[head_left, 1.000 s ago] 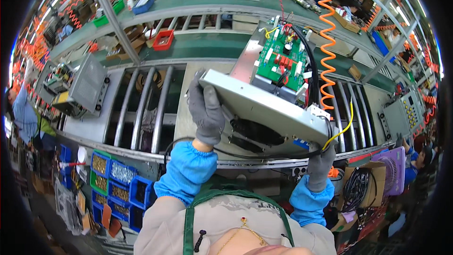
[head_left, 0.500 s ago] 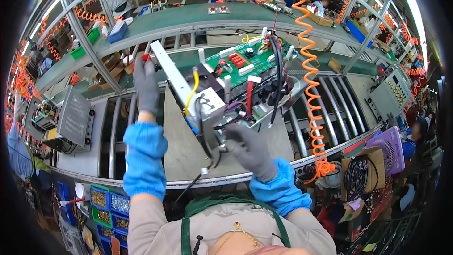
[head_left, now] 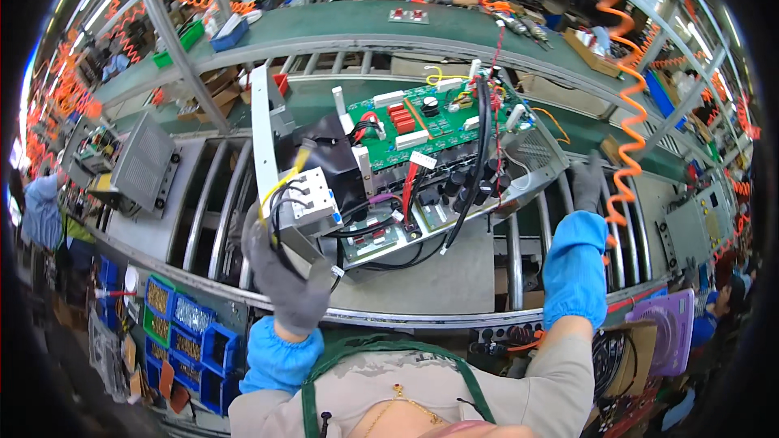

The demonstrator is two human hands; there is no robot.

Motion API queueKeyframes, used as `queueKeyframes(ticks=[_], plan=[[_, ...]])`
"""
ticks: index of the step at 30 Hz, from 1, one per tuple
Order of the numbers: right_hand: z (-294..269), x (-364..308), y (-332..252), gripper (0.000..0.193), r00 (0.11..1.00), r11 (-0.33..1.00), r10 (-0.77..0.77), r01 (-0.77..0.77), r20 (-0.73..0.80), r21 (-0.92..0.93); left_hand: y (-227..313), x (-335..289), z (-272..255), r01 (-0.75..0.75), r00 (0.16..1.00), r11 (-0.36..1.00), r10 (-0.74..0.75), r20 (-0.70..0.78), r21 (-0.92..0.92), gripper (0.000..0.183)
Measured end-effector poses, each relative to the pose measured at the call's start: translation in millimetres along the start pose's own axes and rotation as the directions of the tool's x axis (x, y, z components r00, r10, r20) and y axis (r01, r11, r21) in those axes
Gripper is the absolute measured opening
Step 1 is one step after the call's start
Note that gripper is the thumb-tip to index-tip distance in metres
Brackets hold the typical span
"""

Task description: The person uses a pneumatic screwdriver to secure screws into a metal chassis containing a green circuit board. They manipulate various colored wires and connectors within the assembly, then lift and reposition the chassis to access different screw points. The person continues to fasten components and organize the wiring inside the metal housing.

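An open metal chassis point(head_left: 540, 182) sits askew on a flat board point(head_left: 422, 280). It carries a green circuit board point(head_left: 442, 126), black capacitors and thick black cables point(head_left: 483, 130). On its left end are a white panel point(head_left: 264, 142) and a white breaker block point(head_left: 312, 199) with a yellow wire. My left hand point(head_left: 288, 280), in a grey glove, is closed around the chassis's near left corner, beside black wires; part of its grip is hidden. My right hand point(head_left: 586, 182), gloved too, lies at the chassis's right end with its fingers stretched out, holding nothing I can see.
Metal rollers point(head_left: 207, 203) run on both sides of the board. Finished-looking grey units stand left point(head_left: 142, 166) and right point(head_left: 702, 223). An orange coiled hose point(head_left: 625, 146) hangs near my right hand. Blue bins point(head_left: 191, 316) of small hardware are low at the left.
The chassis has turned and its right end sits nearer the right rollers. My left hand has come from the panel's far end to its near corner; my right hand has moved to the right end.
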State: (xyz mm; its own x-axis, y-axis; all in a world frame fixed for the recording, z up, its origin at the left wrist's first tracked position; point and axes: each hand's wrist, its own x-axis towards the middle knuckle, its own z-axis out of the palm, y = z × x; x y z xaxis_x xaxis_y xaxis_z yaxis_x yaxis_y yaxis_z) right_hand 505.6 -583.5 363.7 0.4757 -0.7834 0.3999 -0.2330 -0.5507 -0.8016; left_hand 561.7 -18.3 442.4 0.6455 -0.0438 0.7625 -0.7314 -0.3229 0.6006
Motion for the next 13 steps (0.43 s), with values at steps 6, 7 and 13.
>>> queueKeyframes(ticks=[6, 7, 13], plan=[[27, 13, -23, 0.047, 0.964, 0.861, 0.182, -0.06, 0.196, -0.504, -21, 16, 28, -0.157, 0.957, 0.93, 0.226, -0.181, 0.333, 0.069], [27, 12, -20, 0.041, 0.97, 0.837, 0.169, -0.046, 0.177, -0.545, -24, 19, 27, -0.155, 0.957, 0.936, 0.221, -0.187, 0.317, 0.067], [14, -22, -24, 0.048, 0.979, 0.84, 0.138, -0.034, 0.153, -0.542, -86, 47, 23, -0.075, 0.959, 0.921, 0.171, -0.224, 0.381, 0.074]])
